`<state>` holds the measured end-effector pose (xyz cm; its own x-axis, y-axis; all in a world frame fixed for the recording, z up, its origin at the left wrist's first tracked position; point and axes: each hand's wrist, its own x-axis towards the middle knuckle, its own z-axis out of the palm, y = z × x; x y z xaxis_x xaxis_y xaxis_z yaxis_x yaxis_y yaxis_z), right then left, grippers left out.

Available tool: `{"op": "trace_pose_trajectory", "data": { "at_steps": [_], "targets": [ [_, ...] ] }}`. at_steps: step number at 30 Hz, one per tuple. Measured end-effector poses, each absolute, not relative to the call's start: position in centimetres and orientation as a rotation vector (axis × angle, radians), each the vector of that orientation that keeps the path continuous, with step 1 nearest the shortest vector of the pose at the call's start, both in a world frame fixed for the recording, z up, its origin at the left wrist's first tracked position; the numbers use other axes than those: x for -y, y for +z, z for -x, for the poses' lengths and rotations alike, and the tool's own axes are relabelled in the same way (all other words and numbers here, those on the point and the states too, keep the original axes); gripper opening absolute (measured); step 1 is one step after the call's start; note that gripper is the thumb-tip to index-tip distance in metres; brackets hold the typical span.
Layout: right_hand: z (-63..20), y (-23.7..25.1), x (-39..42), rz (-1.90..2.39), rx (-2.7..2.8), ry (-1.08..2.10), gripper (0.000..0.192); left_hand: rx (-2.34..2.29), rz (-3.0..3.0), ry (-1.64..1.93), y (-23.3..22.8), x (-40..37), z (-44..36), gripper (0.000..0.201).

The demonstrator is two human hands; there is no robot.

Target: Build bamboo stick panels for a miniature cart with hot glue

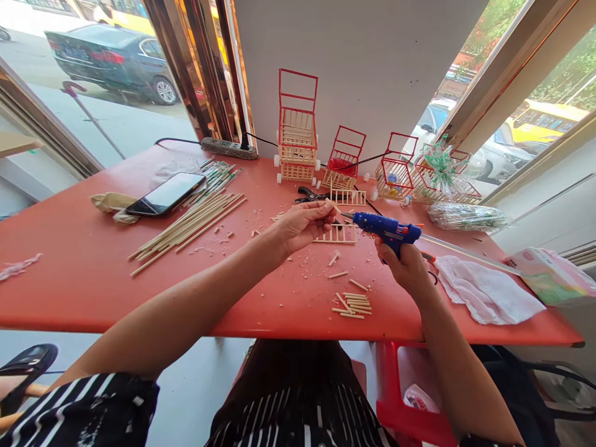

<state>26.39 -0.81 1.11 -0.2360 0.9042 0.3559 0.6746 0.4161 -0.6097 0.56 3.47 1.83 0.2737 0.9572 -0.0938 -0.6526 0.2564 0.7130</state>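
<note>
My right hand (404, 264) is wrapped round the handle of a blue hot glue gun (384, 228), its nozzle pointing left. My left hand (310, 223) pinches a short wooden stick (332, 206) between thumb and fingertips, its end close to the nozzle; whether they touch I cannot tell. Below and behind the left hand lie a small ladder-like wooden frame (342, 234) and another slatted frame (349, 198). Nearer to me is a pile of short cut sticks (357, 304) with a few loose ones around it.
Long wooden sticks (195, 223) and a phone (166, 194) lie at left. Behind stand miniature wooden carts with red handles, the tallest cart (297, 133) near the wall. A power strip (228, 148) feeds a black cord. White cloth (487, 288) lies at right.
</note>
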Motion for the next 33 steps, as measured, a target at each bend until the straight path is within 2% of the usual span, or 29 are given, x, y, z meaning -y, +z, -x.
{"op": "trace_pose_trajectory", "data": {
  "at_steps": [8, 33],
  "targets": [
    [-26.47, 0.89, 0.7, 1.338, 1.978, 0.433, 0.041, -0.59, -0.623, 1.177, 2.03, -3.35, -0.62, 0.02],
    [-26.96, 0.82, 0.5, 1.403, 1.988, 0.438, 0.048, -0.605, -0.695, 1.201, 1.85, -3.5, -0.43, 0.018]
  ]
}}
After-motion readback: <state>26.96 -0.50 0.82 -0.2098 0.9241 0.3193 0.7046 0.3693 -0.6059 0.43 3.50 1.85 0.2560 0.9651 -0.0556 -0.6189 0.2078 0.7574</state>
